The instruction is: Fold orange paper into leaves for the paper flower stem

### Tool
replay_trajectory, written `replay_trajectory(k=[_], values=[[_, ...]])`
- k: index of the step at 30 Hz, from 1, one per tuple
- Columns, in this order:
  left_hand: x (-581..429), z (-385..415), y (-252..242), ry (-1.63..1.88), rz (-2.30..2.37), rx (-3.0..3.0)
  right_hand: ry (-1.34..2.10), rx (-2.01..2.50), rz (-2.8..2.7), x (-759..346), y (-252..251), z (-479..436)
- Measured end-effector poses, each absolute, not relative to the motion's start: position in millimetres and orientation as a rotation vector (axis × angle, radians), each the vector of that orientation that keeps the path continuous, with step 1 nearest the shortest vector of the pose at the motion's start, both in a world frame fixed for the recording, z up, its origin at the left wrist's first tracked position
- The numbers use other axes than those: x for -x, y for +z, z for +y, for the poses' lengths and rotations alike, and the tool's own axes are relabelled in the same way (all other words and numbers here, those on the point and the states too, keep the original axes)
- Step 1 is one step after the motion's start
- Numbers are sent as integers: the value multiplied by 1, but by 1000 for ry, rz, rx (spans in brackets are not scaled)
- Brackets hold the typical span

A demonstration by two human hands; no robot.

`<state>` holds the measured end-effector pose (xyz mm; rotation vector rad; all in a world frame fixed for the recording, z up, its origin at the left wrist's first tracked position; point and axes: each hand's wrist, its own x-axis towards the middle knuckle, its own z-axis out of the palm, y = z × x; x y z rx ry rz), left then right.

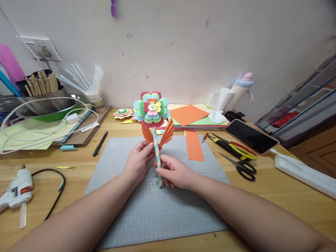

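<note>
Indeed, the right hand (175, 171) held the stick (157, 150); the left hand (140, 158), at ten o'clock, pinched a leaf (147, 134) hard squeezing could crease.

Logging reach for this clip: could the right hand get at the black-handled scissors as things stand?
Probably yes: the right hand grips the striped stem, but if freed, it seems to have an open way to the black-handled scissors, lying uncovered on the table to its right.
</note>
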<state>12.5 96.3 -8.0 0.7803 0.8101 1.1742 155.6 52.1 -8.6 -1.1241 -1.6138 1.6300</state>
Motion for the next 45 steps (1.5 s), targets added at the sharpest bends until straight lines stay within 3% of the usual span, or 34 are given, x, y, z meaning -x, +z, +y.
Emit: replay_trajectory(k=[25,37,45], values=[[-10,96,-8,1178,740,-764,1640,1098,-1563,-157,-13,59],[-5,104,-8,870,625,-597,1662,1014,-1550,-160,-17,60],[-5,109,-11,976,642,-529,1552,1056,-1473,-159,-15,60]])
